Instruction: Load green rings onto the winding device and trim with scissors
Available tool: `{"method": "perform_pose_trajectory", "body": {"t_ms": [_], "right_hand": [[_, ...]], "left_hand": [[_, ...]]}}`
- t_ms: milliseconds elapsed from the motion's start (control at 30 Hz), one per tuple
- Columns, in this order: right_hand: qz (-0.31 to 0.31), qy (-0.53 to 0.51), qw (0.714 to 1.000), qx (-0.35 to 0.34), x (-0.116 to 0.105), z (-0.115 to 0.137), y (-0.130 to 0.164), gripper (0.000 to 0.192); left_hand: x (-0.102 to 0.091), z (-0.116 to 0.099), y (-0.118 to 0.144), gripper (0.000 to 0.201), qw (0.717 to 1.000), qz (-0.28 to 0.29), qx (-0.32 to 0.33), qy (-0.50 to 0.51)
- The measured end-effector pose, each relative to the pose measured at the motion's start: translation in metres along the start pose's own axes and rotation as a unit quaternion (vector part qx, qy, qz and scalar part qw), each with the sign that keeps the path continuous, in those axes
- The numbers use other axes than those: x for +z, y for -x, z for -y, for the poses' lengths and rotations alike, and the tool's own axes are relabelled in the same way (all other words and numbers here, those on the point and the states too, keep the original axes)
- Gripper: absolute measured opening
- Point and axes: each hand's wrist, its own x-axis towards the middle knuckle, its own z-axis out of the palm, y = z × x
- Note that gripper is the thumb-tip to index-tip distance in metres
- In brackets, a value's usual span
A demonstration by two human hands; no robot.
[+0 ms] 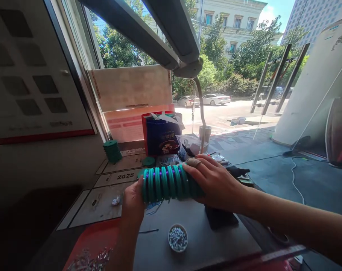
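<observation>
Left hand (133, 203): pressing flat against the left end of a row of green rings (169, 182), fingers mostly hidden behind it, so only capping that end rather than wrapping around.

Right hand (216, 182): lying over the right end of the same row, fingers spread and curled loosely across the top rings, thumb side hidden underneath. Wearing what looks like a tan wrap on one finger.

Green rings: sitting side by side in a horizontal roll, squeezed between both hands, hovering just above the dark tabletop (199, 229). Showing bits of purple between the rings near the top, can't tell what exactly.

Small bowl (178, 238): sitting on the tabletop just below the roll, holding tiny pale beads.

Stack of green discs (112, 151): standing further back on the left, near the window frame, well apart from the hands.

Blue paper bag (163, 136): standing behind the roll, by the window, with a red bag edge peeking out behind it.

Lamp arm (200, 101): curving down from overhead into a small cup-like base behind the right hand.

Red tray (94, 241): lying at the near left, touching nothing the hands are holding.
</observation>
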Motion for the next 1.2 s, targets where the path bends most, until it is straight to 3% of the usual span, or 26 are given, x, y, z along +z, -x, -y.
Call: {"method": "perform_pose_trajectory", "body": {"t_ms": [100,200,233,333,367,433,467,533,600,633,700,800,900,1000,1067,1100,1167,1200], "right_hand": [[0.005,-0.029,1.0,0.001,0.001,-0.002,-0.001,0.058],[0.122,-0.159,0.977,0.077,-0.007,-0.022,-0.018,0.063],[0.182,-0.224,0.951,0.107,-0.01,-0.031,-0.025,0.064],[0.363,-0.413,0.82,0.161,-0.012,-0.057,-0.047,0.053],[0.398,-0.439,0.789,0.161,-0.012,-0.063,-0.053,0.046],[0.434,-0.453,0.763,0.155,-0.013,-0.066,-0.058,0.038],[0.428,-0.442,0.773,0.154,-0.015,-0.062,-0.057,0.038],[0.366,-0.376,0.838,0.149,-0.016,-0.047,-0.048,0.049],[0.192,-0.197,0.956,0.102,-0.013,-0.026,-0.03,0.06],[0.107,-0.117,0.986,0.06,-0.009,-0.015,-0.02,0.057],[-0.028,0.015,1.0,-0.004,0.003,0.0,-0.003,0.052],[-0.102,0.075,0.992,-0.029,0.017,0.008,0.009,0.047],[-0.073,0.013,0.997,-0.015,0.012,0.002,0.005,0.053],[0.036,-0.106,0.993,0.044,-0.003,-0.012,-0.011,0.063],[0.16,-0.219,0.956,0.108,-0.011,-0.029,-0.027,0.063],[0.232,-0.287,0.919,0.137,-0.012,-0.038,-0.035,0.061],[0.383,-0.428,0.801,0.166,-0.013,-0.056,-0.05,0.051],[0.419,-0.459,0.765,0.166,-0.012,-0.062,-0.055,0.046]], "left_hand": [[0.006,0.003,-0.001,0.048,0.999,0.009,-0.015,0.039],[0.01,0.005,-0.002,0.05,0.998,0.005,-0.016,0.059],[0.011,0.006,-0.003,0.051,0.998,0.006,-0.015,0.063],[0.012,0.006,-0.005,0.052,0.998,-0.002,-0.008,0.07],[0.012,0.006,-0.005,0.053,0.998,-0.008,-0.005,0.07],[0.011,0.004,-0.004,0.054,0.998,-0.013,-0.001,0.065],[0.01,0.002,-0.003,0.054,0.998,-0.01,0.001,0.061],[0.006,-0.001,-0.001,0.053,0.999,-0.002,0.008,0.052],[0.0,-0.004,0.001,0.054,0.999,0.016,0.0,0.034],[-0.002,-0.005,0.001,0.056,0.999,0.026,-0.01,0.025],[-0.005,-0.006,0.0,0.06,0.998,0.039,-0.037,0.013],[-0.001,-0.005,-0.002,0.066,0.997,0.025,-0.06,0.029],[0.007,-0.003,-0.002,0.064,0.996,-0.002,-0.065,0.061],[0.013,-0.001,-0.001,0.061,0.993,-0.03,-0.069,0.086],[0.015,0.0,0.0,0.059,0.993,-0.039,-0.065,0.091],[0.015,0.0,0.0,0.058,0.993,-0.04,-0.061,0.092],[0.015,0.0,0.0,0.056,0.994,-0.031,-0.05,0.087],[0.013,-0.001,0.001,0.055,0.995,-0.022,-0.045,0.082]]}}
